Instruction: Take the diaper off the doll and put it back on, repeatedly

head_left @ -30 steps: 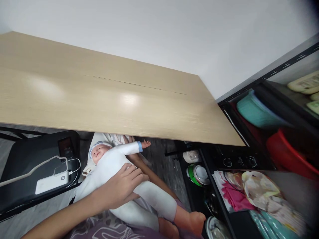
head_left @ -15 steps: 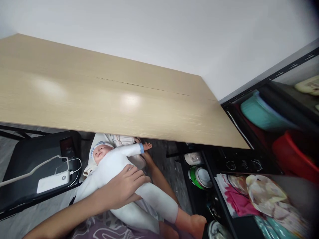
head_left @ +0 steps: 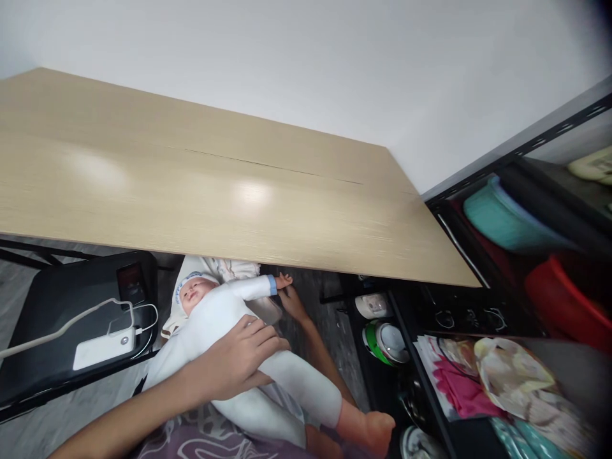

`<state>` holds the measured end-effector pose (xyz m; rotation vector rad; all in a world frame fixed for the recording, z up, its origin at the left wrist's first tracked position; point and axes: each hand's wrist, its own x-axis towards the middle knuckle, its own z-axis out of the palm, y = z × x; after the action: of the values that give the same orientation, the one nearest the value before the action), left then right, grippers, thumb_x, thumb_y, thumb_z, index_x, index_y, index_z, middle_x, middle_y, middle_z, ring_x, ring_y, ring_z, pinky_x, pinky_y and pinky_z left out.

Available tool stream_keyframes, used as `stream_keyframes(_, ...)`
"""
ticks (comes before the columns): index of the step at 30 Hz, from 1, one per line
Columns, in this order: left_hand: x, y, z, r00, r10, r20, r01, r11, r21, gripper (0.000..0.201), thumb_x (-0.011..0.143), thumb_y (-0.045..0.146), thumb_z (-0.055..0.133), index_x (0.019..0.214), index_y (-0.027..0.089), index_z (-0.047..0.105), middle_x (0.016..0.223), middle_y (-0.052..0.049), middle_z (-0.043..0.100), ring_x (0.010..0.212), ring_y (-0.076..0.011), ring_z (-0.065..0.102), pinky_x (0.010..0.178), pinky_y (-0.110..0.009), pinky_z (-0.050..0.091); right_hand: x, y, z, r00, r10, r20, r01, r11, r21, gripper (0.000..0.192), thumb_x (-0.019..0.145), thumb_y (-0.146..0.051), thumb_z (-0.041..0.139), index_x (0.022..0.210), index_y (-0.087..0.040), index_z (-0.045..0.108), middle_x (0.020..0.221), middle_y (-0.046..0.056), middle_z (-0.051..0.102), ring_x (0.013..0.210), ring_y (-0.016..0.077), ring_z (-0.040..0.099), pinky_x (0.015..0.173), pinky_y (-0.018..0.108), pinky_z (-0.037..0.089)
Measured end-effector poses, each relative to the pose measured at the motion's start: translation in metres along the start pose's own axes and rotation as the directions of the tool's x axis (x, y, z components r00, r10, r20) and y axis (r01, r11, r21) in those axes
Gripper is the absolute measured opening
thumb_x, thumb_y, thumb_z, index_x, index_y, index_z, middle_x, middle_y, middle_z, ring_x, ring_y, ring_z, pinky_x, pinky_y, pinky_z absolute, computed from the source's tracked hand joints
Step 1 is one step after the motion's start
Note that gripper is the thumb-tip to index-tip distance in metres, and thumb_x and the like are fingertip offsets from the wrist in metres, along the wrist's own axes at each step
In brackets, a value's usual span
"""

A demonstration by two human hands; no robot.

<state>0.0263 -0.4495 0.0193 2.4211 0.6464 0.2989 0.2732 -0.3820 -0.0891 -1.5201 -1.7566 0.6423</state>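
Note:
A baby doll [head_left: 217, 315] in a white bodysuit with blue cuffs and a white lettered cap lies slanted on its back across my lap. Over its lower belly and hip my left hand [head_left: 248, 350] is closed, fingers together and thumb beside the thigh. Beneath the doll's outstretched arm, my right hand [head_left: 291, 303] has its fingers at the doll's hand and blue cuff, seemingly pinching there; part of them is hidden. A whitish printed cloth [head_left: 191, 264] lies under the doll's head and shoulder.
The wooden tabletop [head_left: 215, 191] overhangs just ahead of the doll. On the left, a black seat [head_left: 48, 319] carries a white power bank [head_left: 105, 347], a cable and a dark phone. Shelves on the right hold a teal basin [head_left: 507, 217], a red basin [head_left: 564, 293], cans and bagged cloths.
My right hand has come out from the cloth behind the doll's arm and moved right, to the doll's hand. My left hand and the doll stay as they were.

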Motion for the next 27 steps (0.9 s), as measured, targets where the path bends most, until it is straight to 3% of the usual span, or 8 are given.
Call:
stream_keyframes(4, 0.001, -0.002, 0.003, 0.999, 0.037, -0.026, -0.037, 0.999, -0.010, 0.053, 0.100, 0.035, 0.088, 0.147, 0.024, 0.065, 0.126, -0.006, 0.075, 0.116, -0.0304, 0.066, 0.103, -0.044, 0.047, -0.041, 0.010, -0.019, 0.984, 0.043, -0.176, -0.040, 0.999, 0.020, 0.038, 0.117, -0.053, 0.050, 0.103, -0.025, 0.072, 0.102, 0.009, 0.082, 0.099, 0.0286, 0.080, 0.091, 0.045, 0.066)
stream_keyframes(7, 0.000, -0.004, 0.006, 0.993, 0.106, -0.041, -0.107, 0.994, -0.019, 0.045, 0.104, 0.045, 0.085, 0.142, 0.026, 0.069, 0.125, -0.005, 0.076, 0.115, -0.0302, 0.067, 0.104, -0.045, 0.044, -0.058, -0.015, -0.026, 0.959, -0.112, -0.260, 0.110, 0.994, -0.023, 0.011, 0.112, -0.036, 0.064, 0.110, -0.028, 0.071, 0.117, 0.010, 0.081, 0.115, 0.0303, 0.078, 0.106, 0.051, 0.063)
stream_keyframes(12, -0.003, -0.003, 0.002, 0.982, 0.171, -0.081, -0.174, 0.984, -0.033, 0.038, 0.110, 0.049, 0.076, 0.140, 0.028, 0.072, 0.125, -0.007, 0.077, 0.114, -0.0296, 0.068, 0.108, -0.047, 0.044, -0.019, -0.060, -0.010, 0.944, -0.270, 0.187, 0.308, 0.926, -0.218, 0.043, 0.111, -0.034, 0.072, 0.152, -0.025, 0.067, 0.155, 0.014, 0.072, 0.148, 0.0352, 0.065, 0.130, 0.057, 0.050)
stream_keyframes(19, -0.050, -0.009, -0.002, 0.976, 0.027, -0.215, -0.056, 0.990, -0.127, 0.042, 0.115, 0.045, 0.067, 0.154, 0.033, 0.060, 0.160, -0.012, 0.062, 0.151, -0.0331, 0.056, 0.129, -0.052, 0.046, 0.028, -0.081, 0.004, 0.873, -0.107, 0.476, 0.308, 0.878, -0.368, 0.031, 0.106, -0.045, 0.082, 0.120, -0.019, 0.076, 0.125, 0.014, 0.079, 0.117, 0.0331, 0.072, 0.103, 0.046, 0.057)
stream_keyframes(21, -0.081, -0.023, 0.015, 0.888, -0.172, -0.427, 0.120, 0.982, -0.146, 0.029, 0.118, 0.036, 0.058, 0.147, 0.035, 0.058, 0.162, -0.013, 0.057, 0.154, -0.0326, 0.054, 0.126, -0.054, 0.050, 0.027, -0.091, 0.002, 0.868, -0.153, 0.472, 0.347, 0.867, -0.357, 0.027, 0.107, -0.043, 0.081, 0.119, -0.020, 0.074, 0.124, 0.013, 0.078, 0.114, 0.0321, 0.071, 0.101, 0.045, 0.056)
stream_keyframes(23, -0.114, -0.041, 0.036, 0.672, -0.412, -0.615, 0.341, 0.910, -0.238, 0.024, 0.117, 0.036, 0.055, 0.140, 0.033, 0.054, 0.161, -0.016, 0.054, 0.155, -0.0357, 0.054, 0.129, -0.063, 0.047, 0.026, -0.101, -0.001, 0.864, -0.182, 0.469, 0.371, 0.860, -0.350, 0.026, 0.108, -0.042, 0.080, 0.120, -0.020, 0.073, 0.123, 0.012, 0.076, 0.114, 0.0322, 0.070, 0.100, 0.046, 0.056)
stream_keyframes(25, -0.144, -0.057, 0.057, 0.508, -0.643, -0.573, 0.490, 0.763, -0.422, 0.034, 0.114, 0.049, 0.059, 0.142, 0.030, 0.051, 0.162, -0.018, 0.054, 0.156, -0.0393, 0.054, 0.130, -0.068, 0.047, 0.026, -0.110, -0.002, 0.860, -0.211, 0.464, 0.387, 0.863, -0.326, 0.027, 0.109, -0.042, 0.078, 0.124, -0.020, 0.072, 0.124, 0.012, 0.075, 0.115, 0.0321, 0.069, 0.101, 0.046, 0.056)
stream_keyframes(27, -0.167, -0.069, 0.071, 0.448, -0.822, -0.352, 0.562, 0.565, -0.604, 0.050, 0.112, 0.063, 0.057, 0.147, 0.027, 0.051, 0.162, -0.019, 0.059, 0.156, -0.0403, 0.059, 0.130, -0.066, 0.050, 0.028, -0.116, -0.002, 0.857, -0.252, 0.450, 0.404, 0.870, -0.282, 0.026, 0.110, -0.041, 0.076, 0.127, -0.022, 0.072, 0.124, 0.011, 0.075, 0.117, 0.0315, 0.068, 0.102, 0.045, 0.056)
